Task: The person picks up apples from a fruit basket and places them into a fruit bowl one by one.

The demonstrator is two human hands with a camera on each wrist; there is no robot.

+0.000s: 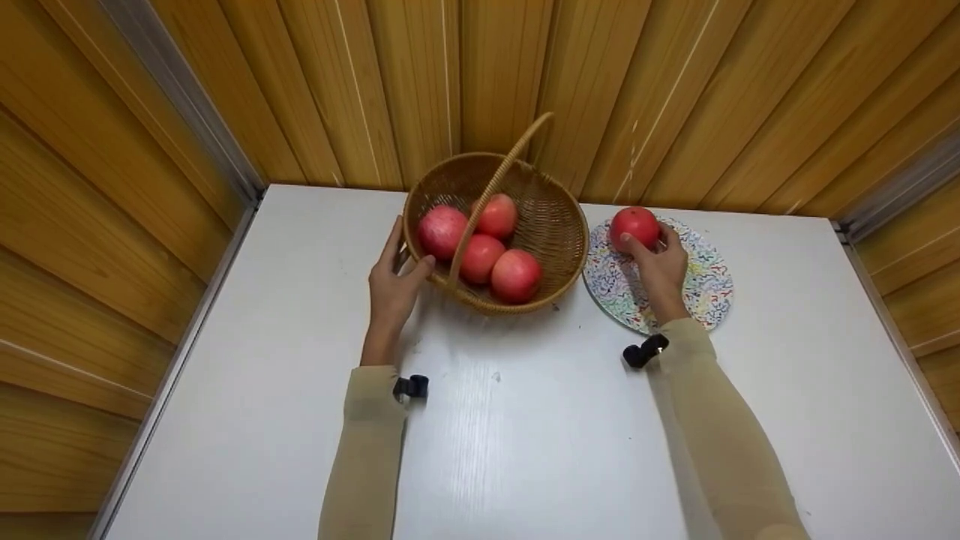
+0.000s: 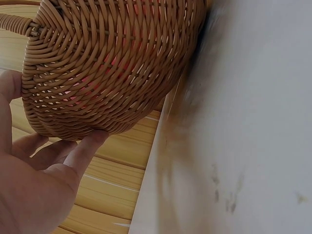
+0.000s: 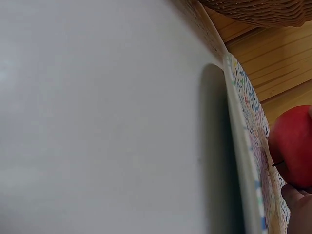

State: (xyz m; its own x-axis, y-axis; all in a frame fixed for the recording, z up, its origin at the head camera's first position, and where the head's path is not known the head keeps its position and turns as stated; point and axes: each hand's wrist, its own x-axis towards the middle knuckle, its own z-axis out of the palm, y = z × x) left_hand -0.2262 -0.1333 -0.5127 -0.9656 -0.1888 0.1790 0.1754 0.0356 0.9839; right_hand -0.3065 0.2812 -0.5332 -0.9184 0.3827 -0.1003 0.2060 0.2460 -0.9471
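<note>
A brown wicker basket with a tall arched handle stands near the back wall, holding several pinkish-red apples. My left hand holds its left side, the thumb at the rim and the fingers against the outer weave. In the left wrist view, red fruit shows through the woven wall. My right hand grips a red apple over the back part of a round plate flecked with many colours. The right wrist view shows the apple's short stem close over the plate's surface.
Both items are on a white table. Behind it rises a wood-plank wall, with similar panels at left and right. The basket's right rim comes close to the plate's left edge. Small black wrist cameras sit at both sleeves.
</note>
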